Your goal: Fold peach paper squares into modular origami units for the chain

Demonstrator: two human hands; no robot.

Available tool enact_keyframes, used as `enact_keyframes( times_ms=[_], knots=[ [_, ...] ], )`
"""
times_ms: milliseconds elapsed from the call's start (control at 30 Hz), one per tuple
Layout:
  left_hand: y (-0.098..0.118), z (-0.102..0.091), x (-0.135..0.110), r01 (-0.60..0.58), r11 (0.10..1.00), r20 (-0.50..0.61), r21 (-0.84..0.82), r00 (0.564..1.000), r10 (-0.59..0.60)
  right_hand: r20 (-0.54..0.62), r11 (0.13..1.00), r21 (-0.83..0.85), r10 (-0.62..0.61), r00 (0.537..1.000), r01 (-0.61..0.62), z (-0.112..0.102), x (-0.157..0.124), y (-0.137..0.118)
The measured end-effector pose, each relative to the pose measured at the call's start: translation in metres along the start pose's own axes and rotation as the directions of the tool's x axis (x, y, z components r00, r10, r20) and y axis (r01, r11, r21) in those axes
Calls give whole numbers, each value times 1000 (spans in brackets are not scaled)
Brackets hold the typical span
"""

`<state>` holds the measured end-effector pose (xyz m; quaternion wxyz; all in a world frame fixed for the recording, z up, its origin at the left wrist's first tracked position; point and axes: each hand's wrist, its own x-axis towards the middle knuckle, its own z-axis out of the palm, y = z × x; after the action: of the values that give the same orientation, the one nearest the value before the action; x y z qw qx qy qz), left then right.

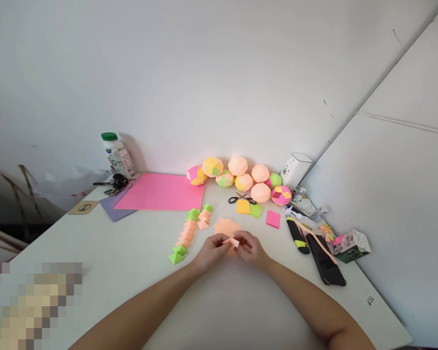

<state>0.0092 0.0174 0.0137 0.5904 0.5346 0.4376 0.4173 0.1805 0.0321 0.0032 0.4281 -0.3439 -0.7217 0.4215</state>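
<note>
My left hand (211, 249) and my right hand (251, 248) meet over the white table (105, 253), both pinching a small peach paper square (234, 241) between their fingertips. Just behind them lies a loose pile of peach paper squares (226, 226). To the left of my hands runs a row of folded peach and green paper units (188, 233). The fingers of both hands are closed on the paper.
Several folded paper balls (246, 179) sit at the wall with scissors (241, 199), small yellow, green and pink squares (257, 211), a large pink sheet (160, 192), keys (115, 183), a bottle (117, 154), a white cup (295, 169), a black phone (324, 260) and a small carton (352, 245).
</note>
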Motion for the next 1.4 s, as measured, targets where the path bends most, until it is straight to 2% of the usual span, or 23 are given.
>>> enact_keyframes(
  times_ms=[100,233,333,533,733,933,1233,1400],
  knots=[
    [5,-2,2,29,999,18,14,999,-30,12,984,-142,-106,994,106,-1,-4,1],
    [10,-6,3,96,993,68,-67,993,-92,-55,969,-231,-104,993,88,-1,-6,5],
    [10,-10,4,135,983,147,-125,982,-117,-22,961,-252,-125,992,115,-1,-7,8],
    [4,-16,7,175,962,131,-208,980,-150,128,914,-293,-253,959,280,-2,-5,9],
    [8,-14,5,178,962,97,-209,982,-161,209,901,-330,-221,953,282,-2,-7,9],
    [5,-10,6,145,960,65,-240,989,-133,238,856,-350,-310,920,379,-3,-4,6],
    [-3,-7,6,85,974,53,-210,996,-75,213,886,-303,-295,931,350,-4,-3,8],
    [-1,-7,5,103,978,74,-183,993,-91,165,897,-340,-238,957,282,-4,-4,12]
  ],
)
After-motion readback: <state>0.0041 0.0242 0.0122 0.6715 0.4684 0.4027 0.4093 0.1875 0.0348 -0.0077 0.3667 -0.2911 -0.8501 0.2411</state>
